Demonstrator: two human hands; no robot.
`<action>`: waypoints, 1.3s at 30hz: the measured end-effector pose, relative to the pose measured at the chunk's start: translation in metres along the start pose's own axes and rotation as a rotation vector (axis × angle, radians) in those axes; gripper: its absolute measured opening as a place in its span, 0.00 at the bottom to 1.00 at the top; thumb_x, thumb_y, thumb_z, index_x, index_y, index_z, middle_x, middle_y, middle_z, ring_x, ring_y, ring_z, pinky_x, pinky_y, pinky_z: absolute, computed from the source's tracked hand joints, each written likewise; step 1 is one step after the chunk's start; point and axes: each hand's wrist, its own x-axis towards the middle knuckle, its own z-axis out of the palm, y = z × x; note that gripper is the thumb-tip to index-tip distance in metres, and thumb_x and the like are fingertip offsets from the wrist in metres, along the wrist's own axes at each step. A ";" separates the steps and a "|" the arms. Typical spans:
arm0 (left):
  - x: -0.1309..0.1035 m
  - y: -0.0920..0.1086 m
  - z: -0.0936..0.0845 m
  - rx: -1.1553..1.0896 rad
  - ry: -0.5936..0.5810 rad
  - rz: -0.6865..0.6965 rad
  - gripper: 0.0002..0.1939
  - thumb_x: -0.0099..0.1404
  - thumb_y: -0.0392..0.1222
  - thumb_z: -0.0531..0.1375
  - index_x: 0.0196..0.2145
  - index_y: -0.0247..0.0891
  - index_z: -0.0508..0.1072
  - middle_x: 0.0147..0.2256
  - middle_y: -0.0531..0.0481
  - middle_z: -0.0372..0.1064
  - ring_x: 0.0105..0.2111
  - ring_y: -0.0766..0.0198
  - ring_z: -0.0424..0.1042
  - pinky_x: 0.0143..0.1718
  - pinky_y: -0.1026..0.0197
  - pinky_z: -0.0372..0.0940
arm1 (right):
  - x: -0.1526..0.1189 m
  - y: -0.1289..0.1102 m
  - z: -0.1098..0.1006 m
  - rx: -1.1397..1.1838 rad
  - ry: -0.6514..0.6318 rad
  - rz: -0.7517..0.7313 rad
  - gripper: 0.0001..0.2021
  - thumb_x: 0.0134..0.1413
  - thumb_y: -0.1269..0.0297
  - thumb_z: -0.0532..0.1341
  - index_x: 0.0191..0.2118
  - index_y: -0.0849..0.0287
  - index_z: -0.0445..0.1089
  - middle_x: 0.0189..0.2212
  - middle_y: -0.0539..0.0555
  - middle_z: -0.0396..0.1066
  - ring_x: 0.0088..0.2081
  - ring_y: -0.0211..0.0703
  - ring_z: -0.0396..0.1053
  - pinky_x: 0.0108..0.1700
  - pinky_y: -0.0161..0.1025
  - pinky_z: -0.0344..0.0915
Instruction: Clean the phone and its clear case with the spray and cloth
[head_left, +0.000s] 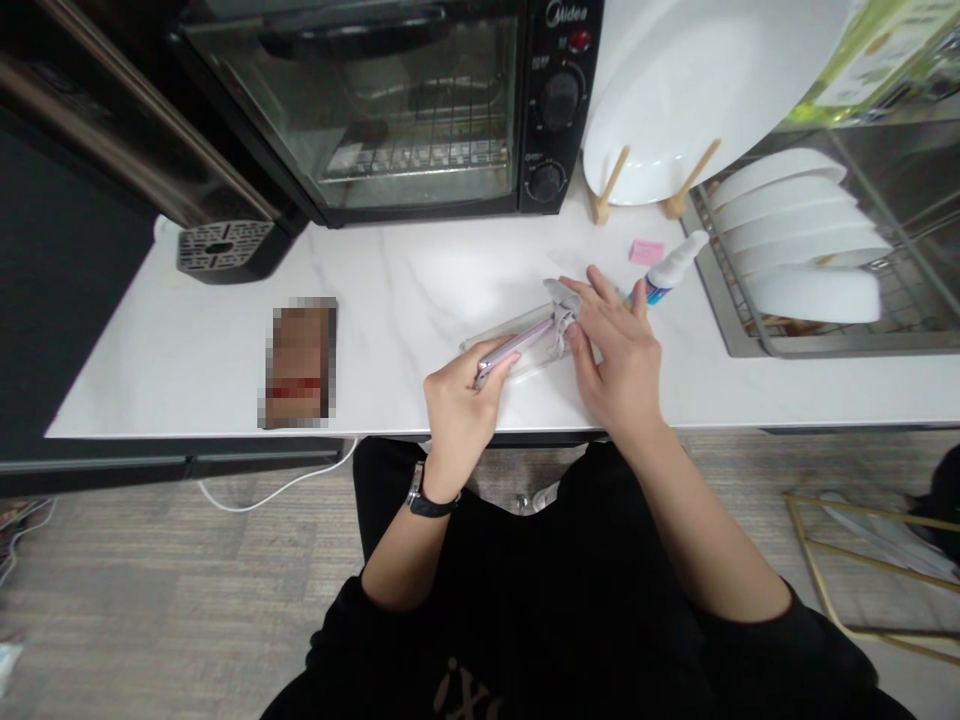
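My left hand (465, 400) grips a slim, light purple phone-like object (517, 345), tilted above the white counter. Against its far right end, my right hand (616, 350) pinches a crumpled grey cloth (564, 312), with the other fingers spread. Beneath both hands lies a clear, flat transparent case or sheet (487, 330), partly covered by them. A white spray bottle (675, 262) with a blue label is just beyond my right fingertips, and a small pink slip (646, 251) lies behind it.
A pixelated brown rectangular item (296, 365) lies on the counter (187, 350) at the left. A black toaster oven (375, 110) stands at the back. On the right are a large white plate (675, 90) on wooden pegs and a metal rack (731, 310) of white bowls.
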 end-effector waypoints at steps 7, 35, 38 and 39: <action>0.000 -0.011 -0.002 0.129 0.056 0.085 0.11 0.67 0.33 0.62 0.26 0.39 0.72 0.21 0.56 0.71 0.21 0.70 0.66 0.26 0.65 0.59 | -0.017 -0.055 0.020 0.074 -0.110 -0.189 0.25 0.77 0.71 0.52 0.73 0.53 0.65 0.69 0.55 0.73 0.75 0.50 0.63 0.82 0.63 0.48; 0.000 -0.013 -0.002 0.094 0.085 0.056 0.15 0.59 0.28 0.60 0.21 0.39 0.59 0.18 0.60 0.60 0.20 0.73 0.56 0.23 0.65 0.50 | -0.014 -0.055 0.022 0.055 -0.084 -0.241 0.21 0.77 0.72 0.52 0.67 0.57 0.71 0.66 0.56 0.76 0.73 0.45 0.66 0.82 0.55 0.49; 0.000 -0.011 -0.001 0.076 0.050 0.029 0.12 0.65 0.32 0.63 0.24 0.39 0.69 0.20 0.59 0.66 0.21 0.71 0.63 0.25 0.67 0.57 | -0.010 -0.044 0.018 0.055 -0.102 -0.202 0.22 0.78 0.71 0.52 0.69 0.51 0.70 0.66 0.53 0.77 0.72 0.46 0.68 0.81 0.61 0.51; 0.001 -0.010 -0.001 0.059 0.032 0.019 0.09 0.67 0.34 0.64 0.28 0.39 0.75 0.24 0.58 0.72 0.24 0.70 0.68 0.28 0.67 0.62 | -0.009 -0.038 0.016 0.054 -0.097 -0.192 0.22 0.78 0.70 0.53 0.70 0.50 0.69 0.66 0.53 0.77 0.72 0.47 0.68 0.81 0.62 0.51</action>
